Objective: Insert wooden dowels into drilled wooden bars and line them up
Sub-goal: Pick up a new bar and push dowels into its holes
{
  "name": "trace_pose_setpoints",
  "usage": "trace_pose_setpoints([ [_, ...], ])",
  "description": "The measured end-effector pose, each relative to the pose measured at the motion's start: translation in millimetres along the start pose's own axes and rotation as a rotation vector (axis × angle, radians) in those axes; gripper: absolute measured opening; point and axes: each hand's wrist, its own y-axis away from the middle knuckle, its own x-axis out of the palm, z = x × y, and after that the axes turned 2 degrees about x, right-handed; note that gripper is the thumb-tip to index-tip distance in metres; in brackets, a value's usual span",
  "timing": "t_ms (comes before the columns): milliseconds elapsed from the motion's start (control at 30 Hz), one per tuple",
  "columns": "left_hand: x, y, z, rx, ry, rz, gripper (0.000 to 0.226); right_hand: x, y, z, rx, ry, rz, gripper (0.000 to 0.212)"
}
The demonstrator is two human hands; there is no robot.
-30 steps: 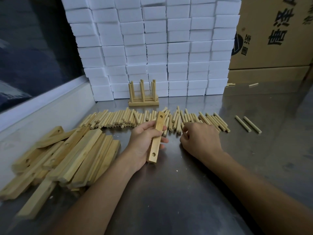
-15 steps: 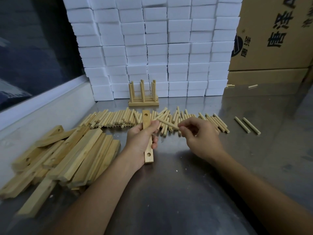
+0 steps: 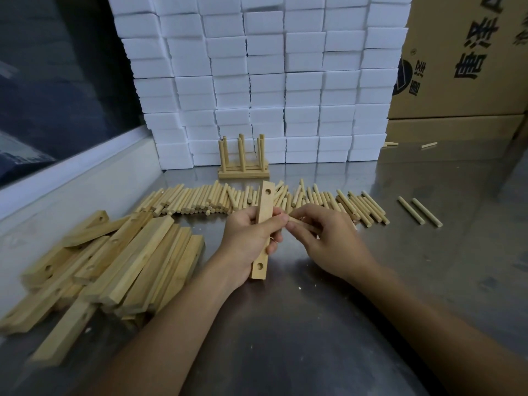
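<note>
Wooden drilled bar [image 3: 264,221], gripped mid-length in left hand [image 3: 248,238], fingers curled round it, held roughly upright just above steel bench [image 3: 314,324]. Two holes visible on bar face, one near top end, one near bottom end; any middle hole hidden behind fingers. One dowel [image 3: 300,222] pinched in right hand [image 3: 323,238] between thumb and fingertips, tip pointing toward bar, touching or nearly touching its right edge; cannot tell which.

Step in hand, as judged: seating first dowel. To do well: bar held steady, hole turned toward dowel, dowel tip squared to hole axis before pushing, straight push with slight twist, no levering sideways against hole rim.

Counts, all placed relative to bar:
- Loose dowels [image 3: 200,200] in row behind bar: several dozen, too crowded for exact count.
- Two stray dowels [image 3: 420,210] well to right of bar; a few more far right at back, too small to count surely.
- Unfilled bars [image 3: 120,255] piled left of bar: roughly fifteen, overlap preventing exact count.
- One finished group [image 3: 243,161] behind bar, against white foam blocks [image 3: 265,81]; apparently two bars, six upright dowels visible.
- Cardboard boxes [image 3: 463,67] far right, behind.
</note>
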Motion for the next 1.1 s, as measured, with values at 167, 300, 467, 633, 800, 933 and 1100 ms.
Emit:
trace_pose_setpoints([
  [167, -3.6, -1.8, -2.9, -0.022, 0.042, -0.072, 0.002, -0.5, -0.5, -3.2, 0.089, -0.11, -0.034, 0.011],
  [300, -9.5, -4.6, -5.6, -0.084, 0.12, -0.2, 0.002, -6.4, -2.9, -3.7, 0.298, -0.433, -0.1, 0.006],
  [467, -6.8, -3.1, -6.4, -0.103, 0.093, -0.164, 0.002, -12.1, -5.9, 1.2, 0.509, -0.971, -0.129, 0.016],
  [633, -0.1, 0.7, -6.3, -0.108, 0.0, -0.028, 0.004, -14.8, -10.3, 4.6, 0.612, -1.235, -0.17, 0.016],
  [800, 7.6, 5.6, -5.2, -0.09, -0.119, 0.076, 0.007, -14.9, -12.9, 5.3, 0.645, -1.222, -0.191, 0.016],
  [933, 11.0, 8.2, -6.9, -0.069, -0.165, 0.107, 0.015, -15.1, -11.4, 9.4, 0.581, -1.013, -0.242, 0.023],
  [1100, 8.8, 8.7, -10.8, -0.011, -0.141, 0.098, 0.016, -11.1, -8.8, 9.0, 0.403, -0.636, -0.215, 0.021],
])
